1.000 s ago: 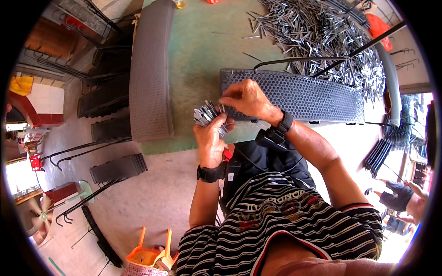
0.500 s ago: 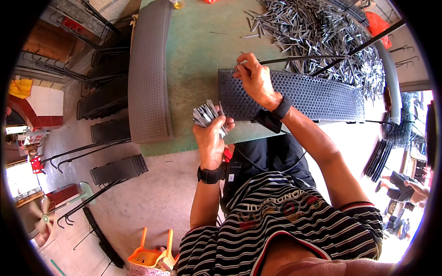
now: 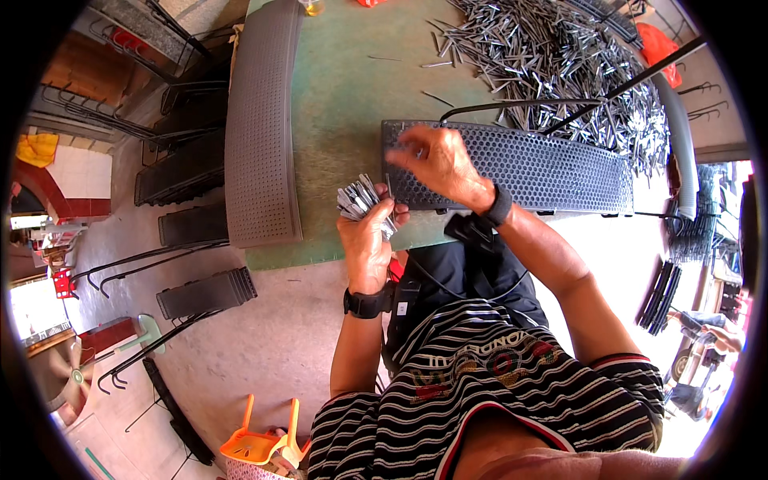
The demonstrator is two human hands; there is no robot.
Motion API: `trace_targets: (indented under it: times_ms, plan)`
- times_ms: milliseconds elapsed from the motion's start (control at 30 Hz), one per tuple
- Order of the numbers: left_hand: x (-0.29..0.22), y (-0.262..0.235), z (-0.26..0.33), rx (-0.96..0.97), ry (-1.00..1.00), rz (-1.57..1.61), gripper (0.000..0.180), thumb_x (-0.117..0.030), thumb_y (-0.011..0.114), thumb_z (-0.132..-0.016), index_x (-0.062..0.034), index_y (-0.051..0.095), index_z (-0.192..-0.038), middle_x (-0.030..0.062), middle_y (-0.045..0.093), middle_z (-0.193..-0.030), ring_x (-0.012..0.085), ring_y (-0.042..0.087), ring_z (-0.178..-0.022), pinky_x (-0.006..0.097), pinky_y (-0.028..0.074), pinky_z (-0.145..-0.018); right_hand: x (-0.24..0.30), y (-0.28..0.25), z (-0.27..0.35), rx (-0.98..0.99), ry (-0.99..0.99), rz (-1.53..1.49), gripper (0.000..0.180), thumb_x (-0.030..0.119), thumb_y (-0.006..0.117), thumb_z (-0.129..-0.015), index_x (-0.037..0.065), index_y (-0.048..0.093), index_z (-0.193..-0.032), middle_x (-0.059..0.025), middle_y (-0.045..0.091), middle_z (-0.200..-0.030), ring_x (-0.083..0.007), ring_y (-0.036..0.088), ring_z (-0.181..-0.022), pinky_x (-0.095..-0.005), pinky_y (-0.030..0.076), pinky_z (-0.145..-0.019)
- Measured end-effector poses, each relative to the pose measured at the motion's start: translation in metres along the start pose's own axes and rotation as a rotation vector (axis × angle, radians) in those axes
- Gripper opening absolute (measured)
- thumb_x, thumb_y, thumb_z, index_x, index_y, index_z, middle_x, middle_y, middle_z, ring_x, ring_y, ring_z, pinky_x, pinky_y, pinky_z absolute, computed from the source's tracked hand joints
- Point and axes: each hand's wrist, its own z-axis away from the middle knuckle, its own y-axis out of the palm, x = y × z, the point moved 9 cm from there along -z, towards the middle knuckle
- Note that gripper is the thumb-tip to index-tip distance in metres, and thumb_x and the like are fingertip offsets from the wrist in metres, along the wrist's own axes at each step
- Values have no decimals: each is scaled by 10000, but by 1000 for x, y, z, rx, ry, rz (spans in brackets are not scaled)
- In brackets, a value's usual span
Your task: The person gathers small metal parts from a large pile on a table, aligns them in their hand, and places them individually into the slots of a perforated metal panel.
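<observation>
My left hand point(image 3: 368, 240) is closed around a bundle of thin grey metal strips point(image 3: 358, 198) that fan out above the fingers, near the table's front edge. One strip stands a little apart at the fingertips. My right hand point(image 3: 440, 162) hovers over the left end of a dark perforated panel point(image 3: 544, 166) full of round holes. Its fingers are bent toward the left hand and smeared by motion, so whether they hold anything is unclear. A black bent rod point(image 3: 512, 104) runs along the panel's far side.
A large heap of similar metal strips point(image 3: 552, 56) covers the far right of the green table point(image 3: 344, 96). A grey perforated panel point(image 3: 260, 136) lies at the table's left. An orange stool point(image 3: 256, 444) stands on the floor, and dark panels point(image 3: 180, 168) hang at left.
My right hand has moved down and left, from the panel's far edge toward my left hand. The left hand and its bundle have hardly moved.
</observation>
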Motion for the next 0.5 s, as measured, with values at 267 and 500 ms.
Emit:
trace_targets:
  times_ms: [267, 500]
  plan:
    - [-1, 6, 3, -36, 70, -31, 164, 59, 585, -767, 54, 572, -930, 134, 632, -783, 210, 621, -571, 307, 537, -492, -25, -10, 9, -113, 341, -533, 79, 32, 580, -813, -31, 569, -860, -118, 641, -654, -160, 647, -561, -255, 491, -492]
    - [-2, -1, 2, -79, 32, 0, 118, 33, 602, -776, 55, 563, -886, 113, 603, -733, 214, 610, -552, 320, 530, -479, -16, -20, -4, -248, 84, -256, 94, 9, 533, -845, -11, 502, -931, -167, 646, -751, -230, 675, -694, -298, 511, -567]
